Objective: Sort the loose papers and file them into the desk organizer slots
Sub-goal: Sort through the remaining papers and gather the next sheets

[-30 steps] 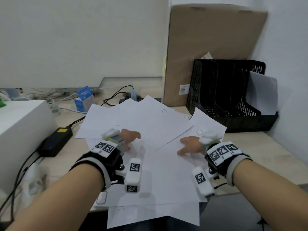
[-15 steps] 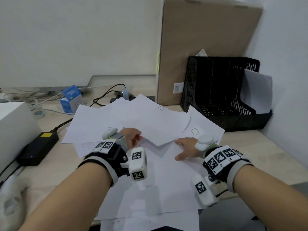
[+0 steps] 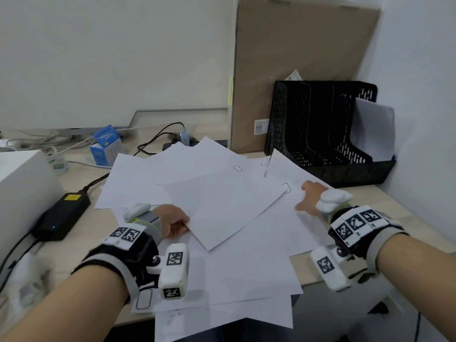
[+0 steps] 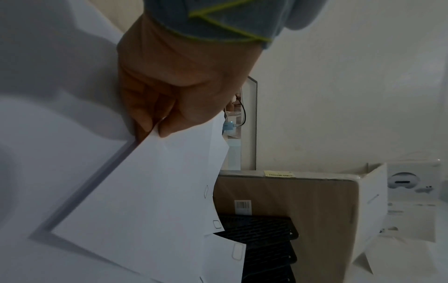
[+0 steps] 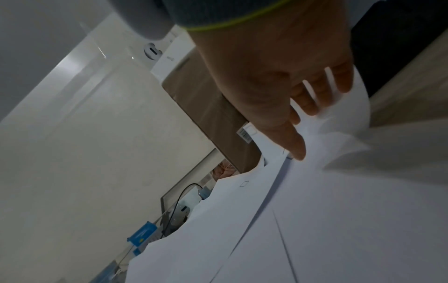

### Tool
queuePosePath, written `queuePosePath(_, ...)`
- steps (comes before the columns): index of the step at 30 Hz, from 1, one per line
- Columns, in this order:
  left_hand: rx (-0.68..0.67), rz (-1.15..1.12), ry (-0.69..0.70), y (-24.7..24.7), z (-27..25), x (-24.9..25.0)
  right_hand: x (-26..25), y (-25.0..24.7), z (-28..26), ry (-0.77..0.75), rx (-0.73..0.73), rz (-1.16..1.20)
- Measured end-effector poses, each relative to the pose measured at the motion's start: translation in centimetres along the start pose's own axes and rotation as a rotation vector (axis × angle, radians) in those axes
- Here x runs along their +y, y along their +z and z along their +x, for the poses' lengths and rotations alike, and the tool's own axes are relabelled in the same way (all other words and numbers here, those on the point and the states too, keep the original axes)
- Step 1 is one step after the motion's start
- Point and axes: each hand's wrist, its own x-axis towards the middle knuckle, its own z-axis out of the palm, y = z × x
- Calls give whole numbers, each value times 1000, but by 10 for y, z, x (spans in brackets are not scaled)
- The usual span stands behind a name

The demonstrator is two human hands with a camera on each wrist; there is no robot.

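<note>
Loose white papers (image 3: 246, 262) lie fanned over the desk in front of me. My left hand (image 3: 181, 225) pinches the near-left corner of the top sheet (image 3: 217, 206); in the left wrist view the thumb and fingers (image 4: 167, 126) close on that corner of the sheet (image 4: 145, 191). My right hand (image 3: 304, 197) rests with straight, spread fingers on the pile's right edge, where a sheet (image 5: 344, 118) curls up by the fingertips (image 5: 312, 107). The black mesh organizer (image 3: 328, 134) stands at the back right, with one sheet (image 3: 372, 134) in its rightmost slot.
A tall brown cardboard box (image 3: 291, 70) leans on the wall behind the organizer. A black power brick (image 3: 61, 213) with cables and a white box (image 3: 22, 183) sit at the left. A small blue carton (image 3: 106, 146) stands behind the papers. The wall is close on the right.
My right hand has slid right and further back to the pile's right edge. My left hand now pinches the top sheet's corner, which has shifted slightly. The view has tilted.
</note>
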Motion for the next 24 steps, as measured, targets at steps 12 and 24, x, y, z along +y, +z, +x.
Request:
queuePosePath(12, -142, -435, 233, 11, -30, -5, -55, 2, -33, -11, -384, 1032)
queuePosePath(24, -107, -496, 372, -3, -63, -11, -39, -33, -45, -72, -440, 1415)
